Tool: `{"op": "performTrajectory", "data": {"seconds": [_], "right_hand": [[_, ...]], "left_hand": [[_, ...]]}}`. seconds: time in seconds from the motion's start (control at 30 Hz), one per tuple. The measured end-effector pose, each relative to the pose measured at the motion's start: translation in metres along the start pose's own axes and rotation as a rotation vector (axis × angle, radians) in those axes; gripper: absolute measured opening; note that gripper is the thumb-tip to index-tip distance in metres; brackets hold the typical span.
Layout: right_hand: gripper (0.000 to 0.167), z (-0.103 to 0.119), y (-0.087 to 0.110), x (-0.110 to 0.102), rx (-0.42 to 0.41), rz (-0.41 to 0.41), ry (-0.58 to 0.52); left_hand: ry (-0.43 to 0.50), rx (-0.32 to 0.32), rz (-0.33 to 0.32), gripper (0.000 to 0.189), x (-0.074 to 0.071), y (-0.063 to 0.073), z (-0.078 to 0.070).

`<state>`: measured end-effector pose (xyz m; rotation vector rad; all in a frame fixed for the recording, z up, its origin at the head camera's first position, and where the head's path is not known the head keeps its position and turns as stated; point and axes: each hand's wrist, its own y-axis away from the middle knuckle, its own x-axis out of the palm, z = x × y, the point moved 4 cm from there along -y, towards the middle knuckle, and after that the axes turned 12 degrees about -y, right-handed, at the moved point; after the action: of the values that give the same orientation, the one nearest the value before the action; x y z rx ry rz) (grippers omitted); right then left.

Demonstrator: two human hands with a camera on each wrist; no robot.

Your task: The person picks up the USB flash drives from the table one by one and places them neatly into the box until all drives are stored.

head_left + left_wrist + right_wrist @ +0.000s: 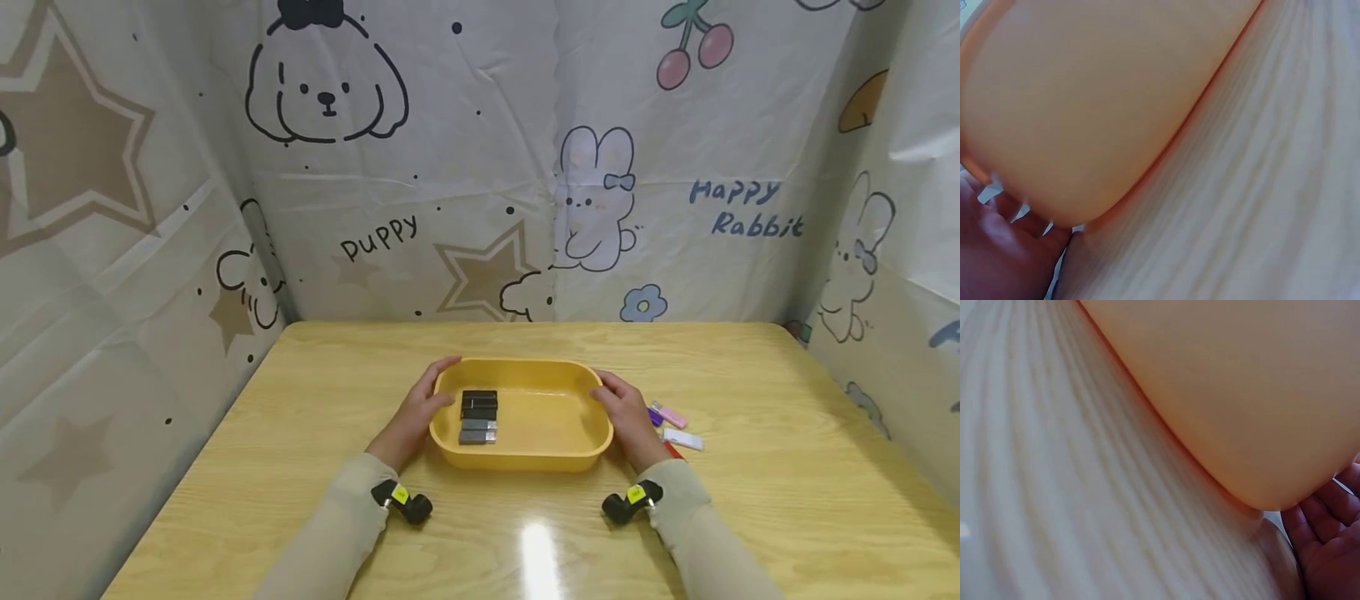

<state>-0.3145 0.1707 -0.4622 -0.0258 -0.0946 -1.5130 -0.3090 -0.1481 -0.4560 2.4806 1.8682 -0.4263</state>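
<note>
The left hand [408, 417] grips one end of the yellow rounded plastic tray [551, 425] on the wooden desk [315, 400]. Inside, small black sticks [478, 406] and flat grey sticks [476, 432] lie together; this part looks done. The right hand [627, 414] grips the other end. Beside it, a pink stick [672, 417] and a white stick [683, 439] remain outside, perhaps left to handle.

We take the yellow, round-cornered rectangular tray [551, 417] for smooth plastic with a soft sheen. The two slim grey sticks [472, 437] look to us like plastic with bright metal ends. The pale yellow wood-grain table [300, 408] is smooth and glossy, reflecting a bright streak. We find the white printed hanging sheet [480, 108] creased, the beige sleeve [341, 517] matt cloth.
</note>
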Motion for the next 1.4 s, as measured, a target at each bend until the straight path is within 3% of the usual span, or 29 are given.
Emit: {"op": "performTrajectory", "data": {"seconds": [0.2, 0.47, 0.67, 1.07, 1.4], "right_hand": [[0.043, -0.001, 0.0, 0.002, -0.018, -0.003, -0.003], [0.043, 0.001, 0.001, 0.001, -0.024, -0.004, -0.005], [0.043, 0.001, 0.0, 0.0, -0.018, -0.005, -0.046], [0.042, 0.006, -0.002, 0.001, -0.02, 0.025, -0.033], [0.047, 0.021, -0.004, -0.01, -0.061, 0.084, 0.225]], "left_hand": [[0.017, -0.025, -0.044, 0.077, 0.005, 0.005, 0.002], [0.082, -0.029, -0.078, 0.086, 0.011, 0.006, 0.002], [0.147, -0.069, -0.117, 0.088, 0.014, 0.008, 0.003], [0.113, -0.072, -0.155, 0.086, 0.011, 0.008, 0.0], [0.046, -0.059, -0.168, 0.085, 0.01, 0.008, 0.001]]}}
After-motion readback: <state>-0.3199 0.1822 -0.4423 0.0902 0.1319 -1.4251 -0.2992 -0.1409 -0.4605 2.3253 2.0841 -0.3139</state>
